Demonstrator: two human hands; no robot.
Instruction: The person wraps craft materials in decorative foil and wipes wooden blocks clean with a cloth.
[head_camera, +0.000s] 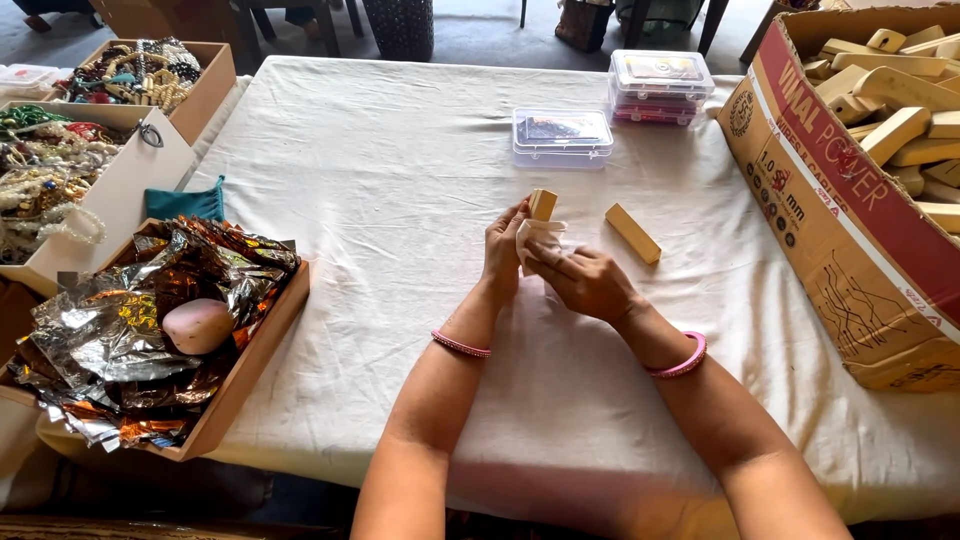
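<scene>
Over a white-clothed table (400, 300), the left hand (503, 250) grips a wooden block (542, 204); the right hand (585, 280) pinches a cloth (535, 236) around it.

It looked like a small craft workshop: a cloth-covered desk (400, 300) carried a big carton of wooden blocks (890, 110), boxes of bead jewellery (140, 70), clear plastic cases (561, 135) and a tray of crumpled foil (150, 330).
</scene>
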